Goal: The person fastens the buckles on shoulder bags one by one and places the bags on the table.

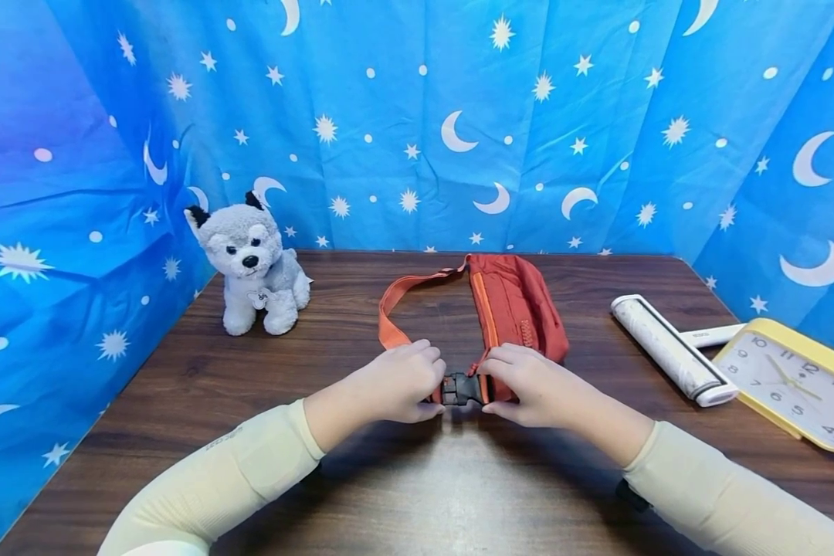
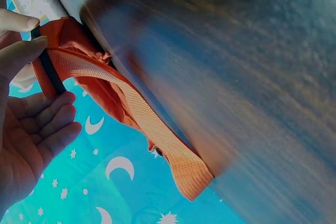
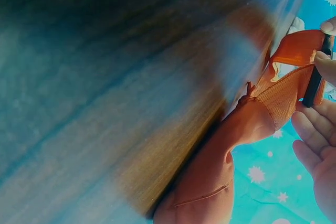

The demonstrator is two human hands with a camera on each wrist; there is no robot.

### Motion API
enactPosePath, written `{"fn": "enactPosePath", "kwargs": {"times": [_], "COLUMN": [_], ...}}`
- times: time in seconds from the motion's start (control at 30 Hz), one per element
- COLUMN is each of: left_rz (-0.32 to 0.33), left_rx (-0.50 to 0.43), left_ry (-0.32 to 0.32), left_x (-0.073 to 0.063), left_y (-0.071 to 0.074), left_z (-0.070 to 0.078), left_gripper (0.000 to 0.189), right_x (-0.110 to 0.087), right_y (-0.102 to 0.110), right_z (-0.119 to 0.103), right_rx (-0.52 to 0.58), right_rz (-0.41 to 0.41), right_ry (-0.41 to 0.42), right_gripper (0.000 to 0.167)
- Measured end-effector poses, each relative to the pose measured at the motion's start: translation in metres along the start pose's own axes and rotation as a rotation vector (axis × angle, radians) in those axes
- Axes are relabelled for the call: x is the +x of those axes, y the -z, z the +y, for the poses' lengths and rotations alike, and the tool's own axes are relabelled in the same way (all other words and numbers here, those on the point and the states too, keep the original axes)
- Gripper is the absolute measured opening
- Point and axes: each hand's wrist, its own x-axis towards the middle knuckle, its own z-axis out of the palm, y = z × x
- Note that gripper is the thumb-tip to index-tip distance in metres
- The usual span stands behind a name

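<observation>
Head view: our left hand [image 1: 401, 380] and right hand [image 1: 531, 384] pinch the ends of a hard-looking buckle [image 1: 461, 389]; its red bag [image 1: 524, 305] lies on the counter [image 1: 361, 498]. Left wrist: the strap [image 2: 142, 106] looks soft. Right wrist: the bag seems light, best held by the buckle.

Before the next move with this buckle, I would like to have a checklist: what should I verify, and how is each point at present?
1. Left hand grips the left end of the black buckle: ok.
2. Right hand grips the buckle's right end: ok.
3. Buckle halves meet between the hands: ok.
4. Halves fully latched: cannot tell; the catch is not clear in any view.
5. Red bag rests on the table: ok.
6. Toy dog and yellow clock stay apart from both hands: ok.
</observation>
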Motion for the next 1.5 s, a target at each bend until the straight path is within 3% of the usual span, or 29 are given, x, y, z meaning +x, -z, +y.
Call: {"fn": "enactPosePath", "kwargs": {"times": [0.37,0.53,0.67,0.93,1.5], "left_rz": [0.013,0.007,-0.012,-0.113,-0.079], "left_rx": [-0.01,-0.058,-0.13,-0.213,-0.251], "left_ry": [-0.007,0.023,0.06,0.105,0.105], "left_x": [0.0004,0.0003,0.0005,0.0011,0.0022], "left_y": [-0.002,-0.0032,-0.0018,0.0049,0.0048], "left_z": [0.0022,0.0026,0.0027,0.0036,0.0046], "left_gripper": [0.033,0.033,0.034,0.043,0.037], "right_x": [0.0001,-0.0011,-0.0031,-0.0051,-0.0054], "right_y": [-0.0023,-0.0034,-0.0042,-0.0045,0.0], "right_z": [-0.0008,-0.0017,-0.0023,-0.0011,-0.0036], "right_rx": [0.02,0.037,0.043,0.043,0.035], "right_rz": [0.014,0.016,0.0,-0.008,-0.062], "right_ry": [0.028,0.03,0.003,-0.014,-0.054], "right_gripper": [0.038,0.038,0.039,0.041,0.042]}}
